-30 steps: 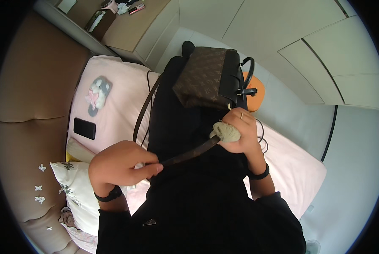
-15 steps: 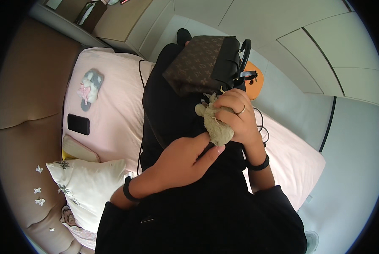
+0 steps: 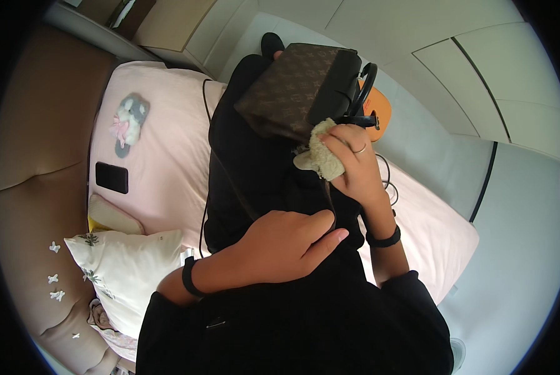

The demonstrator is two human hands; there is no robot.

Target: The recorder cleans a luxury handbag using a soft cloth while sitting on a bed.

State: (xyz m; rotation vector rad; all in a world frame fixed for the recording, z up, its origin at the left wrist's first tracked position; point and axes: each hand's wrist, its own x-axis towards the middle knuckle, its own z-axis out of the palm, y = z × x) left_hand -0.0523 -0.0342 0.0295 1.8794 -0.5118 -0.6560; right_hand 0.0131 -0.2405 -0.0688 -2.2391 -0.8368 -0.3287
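My right hand (image 3: 352, 156), with a ring on one finger, is closed around a small fuzzy beige plush toy (image 3: 325, 153) beside the bag. A pale rounded piece of the toy sticks out toward the left. My left hand (image 3: 292, 244) is closed lower down, over my lap, on a thin dark strap (image 3: 330, 199) that runs up toward the toy. Most of the strap is lost against my black clothes. The brown patterned handbag (image 3: 280, 90) with black trim rests across my legs, its black handle (image 3: 369, 87) at the right.
On the pink bed sheet (image 3: 167, 131) at the left lie a grey and white plush toy (image 3: 130, 122), a black phone (image 3: 112, 177) and a white pillow (image 3: 136, 262). An orange item (image 3: 380, 112) sits behind the bag handle. Black cables (image 3: 206, 106) cross the bed. Pale cabinets (image 3: 380, 25) stand ahead.
My left hand has moved down, away from the plush toy, with the strap stretched between. My right hand has turned the toy and raised it slightly beside the bag.
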